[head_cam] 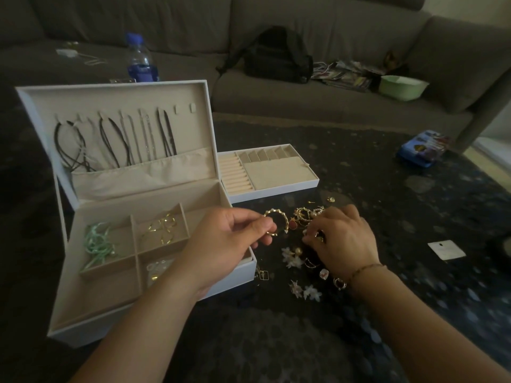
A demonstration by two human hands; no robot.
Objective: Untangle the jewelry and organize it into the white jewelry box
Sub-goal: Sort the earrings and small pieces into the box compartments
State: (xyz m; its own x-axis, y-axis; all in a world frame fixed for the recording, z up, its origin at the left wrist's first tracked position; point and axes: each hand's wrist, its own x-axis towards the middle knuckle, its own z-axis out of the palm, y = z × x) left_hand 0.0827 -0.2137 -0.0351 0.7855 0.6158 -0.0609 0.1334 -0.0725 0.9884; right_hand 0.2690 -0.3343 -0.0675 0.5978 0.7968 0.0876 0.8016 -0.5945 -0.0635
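The left hand [235, 239] pinches a gold, pearl-studded open hoop earring [276, 221] between thumb and forefinger, clamped on the hoop's lower end. The hoop arches up and away from the pinch, then curves back down on the side facing the other hand. It reads as a C with its gap facing down and toward the wearer. It appears to stand roughly upright, with no clear long axis. Gripping one end probably keeps the studded arc free of the heap and visible for sorting.

The right hand [340, 239] rests on the heap of mixed gold and pearl jewelry [307, 217] just beside the pinch. Its fingers are curled down into the pieces; whether they grip one cannot be told. It likely steadies the heap while the hoop is drawn clear.

The white, cloth-lined jewelry box [154, 322] stands open directly under the left wrist. Its divided compartment nearest the pinch holds thin gold wire earrings [163, 228], a probable destination for the hoop. Beyond the pinch, a white removable tray with ring rolls [276, 189] sits on the dark patterned table [276, 341]. White flower-shaped earrings [293, 258] lie loose on the wearer's side of the right hand.
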